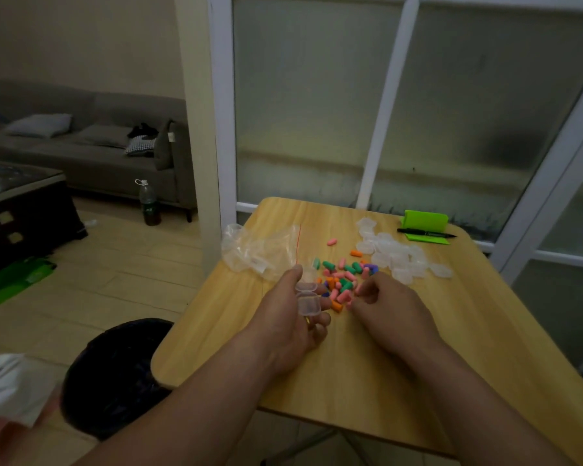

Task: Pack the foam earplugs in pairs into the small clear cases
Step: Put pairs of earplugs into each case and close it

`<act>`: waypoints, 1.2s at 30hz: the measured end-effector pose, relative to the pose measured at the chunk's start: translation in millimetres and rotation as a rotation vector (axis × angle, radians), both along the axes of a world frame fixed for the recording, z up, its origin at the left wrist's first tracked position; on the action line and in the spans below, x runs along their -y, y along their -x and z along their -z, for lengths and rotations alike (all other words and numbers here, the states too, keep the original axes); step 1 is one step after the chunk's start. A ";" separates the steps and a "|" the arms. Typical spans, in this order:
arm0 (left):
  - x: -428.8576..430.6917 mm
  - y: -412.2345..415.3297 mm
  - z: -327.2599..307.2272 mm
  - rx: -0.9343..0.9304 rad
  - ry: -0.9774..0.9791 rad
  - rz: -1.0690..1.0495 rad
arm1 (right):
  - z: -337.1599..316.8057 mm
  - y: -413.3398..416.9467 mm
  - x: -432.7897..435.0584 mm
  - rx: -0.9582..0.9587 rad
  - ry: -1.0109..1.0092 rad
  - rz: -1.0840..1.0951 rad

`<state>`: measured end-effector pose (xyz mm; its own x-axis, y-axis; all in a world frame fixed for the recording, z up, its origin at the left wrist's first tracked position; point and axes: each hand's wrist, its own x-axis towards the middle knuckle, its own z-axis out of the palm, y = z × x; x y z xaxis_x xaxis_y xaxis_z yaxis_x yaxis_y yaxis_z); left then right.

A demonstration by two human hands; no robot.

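Right hand [384, 302], curled over the earplugs [342, 280], hold unclear, sits just right of the open case [307, 302] gripped in left hand [283, 326].

Single head-worn view — forward and down, close over the table [418, 348].

table [418, 348] smooth pale wood grain; cases [396, 255] clear glossy plastic; earplugs [342, 280] matt foam.

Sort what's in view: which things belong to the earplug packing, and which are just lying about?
Job: earplugs, open case held by left hand, spare cases.
Lying about: pen, green stand, bottle.
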<state>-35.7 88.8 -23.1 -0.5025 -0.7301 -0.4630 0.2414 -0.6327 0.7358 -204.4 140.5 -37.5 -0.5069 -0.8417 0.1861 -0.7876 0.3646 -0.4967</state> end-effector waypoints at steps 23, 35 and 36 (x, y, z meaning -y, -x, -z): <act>-3.3 6.5 -1.3 -0.063 -0.019 0.188 | -13.4 -24.7 -0.2 -0.226 0.197 -0.471; 7.8 -2.9 -3.1 -0.099 -0.073 0.130 | -22.9 8.3 4.8 0.131 0.428 -0.130; 9.3 -3.6 -2.8 -0.105 -0.080 0.113 | -20.9 15.5 5.0 0.109 0.389 -0.087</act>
